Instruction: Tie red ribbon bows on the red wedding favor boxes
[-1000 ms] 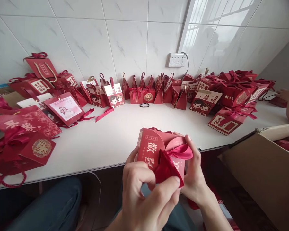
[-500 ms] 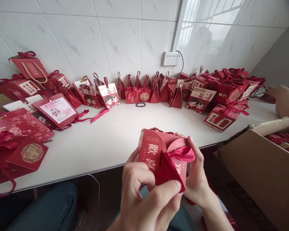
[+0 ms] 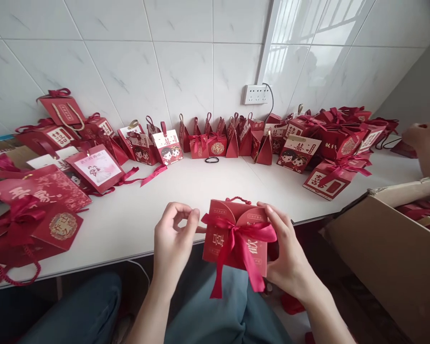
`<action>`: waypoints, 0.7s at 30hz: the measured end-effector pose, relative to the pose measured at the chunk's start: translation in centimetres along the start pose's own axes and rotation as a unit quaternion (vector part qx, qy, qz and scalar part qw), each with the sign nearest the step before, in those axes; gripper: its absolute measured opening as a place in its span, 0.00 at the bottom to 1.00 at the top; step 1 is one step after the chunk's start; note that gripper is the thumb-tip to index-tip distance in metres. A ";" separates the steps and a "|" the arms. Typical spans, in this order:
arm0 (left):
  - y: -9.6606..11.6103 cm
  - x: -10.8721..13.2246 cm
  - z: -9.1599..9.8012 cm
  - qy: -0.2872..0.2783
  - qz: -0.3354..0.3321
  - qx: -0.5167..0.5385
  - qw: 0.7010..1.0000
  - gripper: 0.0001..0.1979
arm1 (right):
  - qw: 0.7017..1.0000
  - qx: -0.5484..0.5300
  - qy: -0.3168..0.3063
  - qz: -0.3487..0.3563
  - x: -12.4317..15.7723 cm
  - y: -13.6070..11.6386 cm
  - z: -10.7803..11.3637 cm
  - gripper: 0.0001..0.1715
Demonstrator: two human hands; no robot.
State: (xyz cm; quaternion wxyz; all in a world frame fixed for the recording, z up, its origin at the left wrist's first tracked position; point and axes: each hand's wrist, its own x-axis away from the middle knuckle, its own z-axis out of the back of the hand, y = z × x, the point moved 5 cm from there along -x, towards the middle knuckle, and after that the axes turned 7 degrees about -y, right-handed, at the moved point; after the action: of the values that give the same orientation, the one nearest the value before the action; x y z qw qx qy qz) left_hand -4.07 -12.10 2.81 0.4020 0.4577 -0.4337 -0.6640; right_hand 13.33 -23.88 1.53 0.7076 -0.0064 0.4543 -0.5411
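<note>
A red gift box (image 3: 220, 241) with gold lettering and a twisted red cord handle on top is held above my lap, in front of the table edge. A pink-red satin ribbon bow (image 3: 239, 231) is tied across its front, with two tails hanging down. My right hand (image 3: 284, 243) grips the box's right side, fingers at the top corner and thumb low. To the left of the box is my left hand (image 3: 175, 241), fingers loosely curled and thumb raised beside the bow's left loop; one finger reaches the box's left edge. It does not grip the ribbon.
Red gift boxes (image 3: 218, 143) line the white table (image 3: 186, 191) along the tiled wall, with more piled left and right. A black loop (image 3: 211, 160) lies mid-table. On the right stand a cardboard carton (image 3: 390, 239) and another person's hand (image 3: 421, 138).
My left hand has let go of the ribbon and moved left of the box. The box now faces me more squarely, its bow spread with both tails hanging. The other person's hand has closed.
</note>
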 end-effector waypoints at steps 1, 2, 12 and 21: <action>-0.9 -0.2 0.0 -0.003 0.038 0.013 0.999 0.13 | 1.000 -0.006 0.006 -0.009 0.1 0.2 0.0 0.55; -1.6 -0.3 -0.1 -0.011 0.063 0.019 0.998 0.14 | 1.000 -0.012 0.013 -0.019 0.2 0.3 0.0 0.55; -0.9 2.2 -6.2 -0.255 -0.025 0.001 0.966 0.12 | 0.837 -0.492 0.064 -0.232 1.8 4.5 0.4 0.42; 1.9 4.0 -11.0 -0.363 -0.147 0.006 0.920 0.13 | 0.748 -0.607 0.064 -0.262 4.0 3.5 2.4 0.43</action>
State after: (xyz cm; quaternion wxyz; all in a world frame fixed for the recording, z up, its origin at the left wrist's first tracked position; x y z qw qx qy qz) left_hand 5.66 -18.71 1.35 0.1118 0.2460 -0.4820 -0.8335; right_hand 17.54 -26.68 -1.31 0.3541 -0.5186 0.7116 -0.3150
